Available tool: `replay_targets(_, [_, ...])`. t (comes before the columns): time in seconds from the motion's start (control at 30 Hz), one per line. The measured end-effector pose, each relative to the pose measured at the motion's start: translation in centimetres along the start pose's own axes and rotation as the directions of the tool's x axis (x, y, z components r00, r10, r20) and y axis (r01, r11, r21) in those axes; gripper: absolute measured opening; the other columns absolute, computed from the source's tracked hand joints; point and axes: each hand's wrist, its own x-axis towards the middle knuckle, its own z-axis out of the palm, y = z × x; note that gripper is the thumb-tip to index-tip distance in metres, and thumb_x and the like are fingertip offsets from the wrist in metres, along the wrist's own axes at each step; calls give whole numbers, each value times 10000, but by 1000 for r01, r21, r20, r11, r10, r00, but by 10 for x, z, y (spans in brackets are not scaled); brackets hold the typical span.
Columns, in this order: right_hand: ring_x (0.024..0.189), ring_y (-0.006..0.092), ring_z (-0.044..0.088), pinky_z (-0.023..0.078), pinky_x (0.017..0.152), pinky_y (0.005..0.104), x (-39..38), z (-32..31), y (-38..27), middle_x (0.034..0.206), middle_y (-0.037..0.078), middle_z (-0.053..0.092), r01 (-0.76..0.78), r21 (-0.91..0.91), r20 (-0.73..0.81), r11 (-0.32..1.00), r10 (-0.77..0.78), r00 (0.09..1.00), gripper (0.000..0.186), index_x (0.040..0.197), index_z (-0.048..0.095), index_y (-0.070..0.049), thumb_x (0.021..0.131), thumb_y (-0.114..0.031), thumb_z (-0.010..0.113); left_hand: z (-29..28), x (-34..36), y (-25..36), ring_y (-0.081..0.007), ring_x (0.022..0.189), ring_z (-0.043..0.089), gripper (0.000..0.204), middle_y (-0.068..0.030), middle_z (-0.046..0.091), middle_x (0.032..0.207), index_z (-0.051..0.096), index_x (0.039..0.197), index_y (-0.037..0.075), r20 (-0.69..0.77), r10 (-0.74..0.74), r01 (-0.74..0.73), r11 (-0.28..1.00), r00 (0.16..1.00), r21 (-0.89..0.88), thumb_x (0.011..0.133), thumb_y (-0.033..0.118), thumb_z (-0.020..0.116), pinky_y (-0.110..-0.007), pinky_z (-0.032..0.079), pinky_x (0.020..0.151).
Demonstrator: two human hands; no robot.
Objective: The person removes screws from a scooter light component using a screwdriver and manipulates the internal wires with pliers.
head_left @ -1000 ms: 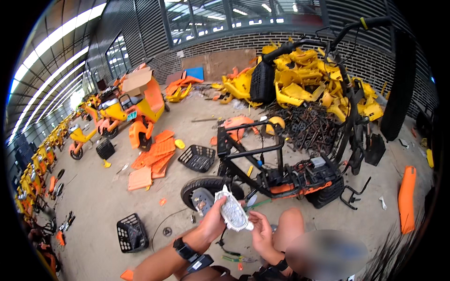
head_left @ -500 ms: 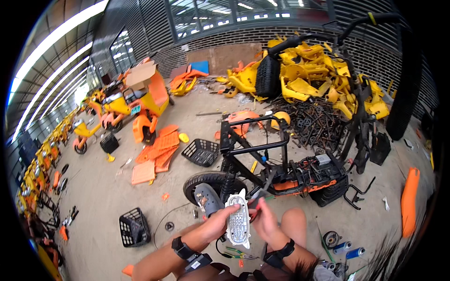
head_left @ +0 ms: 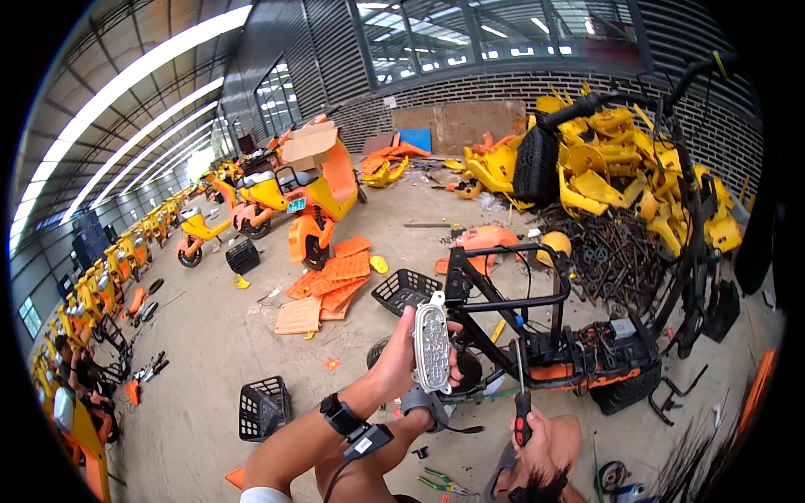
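Held up in my left hand [head_left: 396, 356] is an oval lamp unit [head_left: 433, 348] with a pale rim and a clear, patterned face turned toward me. My fingers wrap round its far side and the thumb runs along its left edge. Lower and to the right, my right hand [head_left: 541, 444] is closed round a screwdriver [head_left: 522, 421] with a red and black handle, its shaft pointing upward. The screwdriver stands apart from the lamp. Behind both hands is a stripped black scooter frame [head_left: 503, 295]; the lamp and my left arm hide part of its wheel.
Green-handled pliers [head_left: 444, 482] lie on the floor between my legs. Black baskets [head_left: 265, 408] and orange panels [head_left: 335, 281] are scattered to the left. Yellow scooters [head_left: 268, 189] stand farther back. Yellow plastic parts [head_left: 604, 168] and dark metal pieces [head_left: 616, 260] are heaped at far right.
My hands have parted: the left has lifted the lamp unit, and the right has moved down and right, the screwdriver now plainly visible in it. The view has swung left.
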Motion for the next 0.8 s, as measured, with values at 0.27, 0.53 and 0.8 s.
replay_targets(0.27, [847,173,590,465,743,273,-8,-3,-2,950,103,639,478,-367,62,798,-491,869,369,1129,616,74,817,-96,715,5,27,-45,-246,843,638,626,-115,628,944,499,1252,65,-192,-178,173,984,965,-42,961,601,357,-419,546,775])
replay_targets(0.53, [879,150,574,442,765,247,-3,-23,-17,976,82,627,41,-230,-106,972,-67,992,337,1127,645,55,808,-35,709,-25,14,-66,-284,907,648,849,-151,632,1008,449,1337,4,-70,-282,280,959,957,-34,913,719,276,-438,533,840])
replay_targets(0.8, [927,211,566,434,825,291,0,-19,-13,1035,137,605,401,-612,76,682,-454,888,421,1074,628,23,716,-123,796,-43,23,-65,-262,773,676,859,-149,660,892,552,1203,-1,-95,-262,257,965,960,-58,902,742,245,-418,568,731])
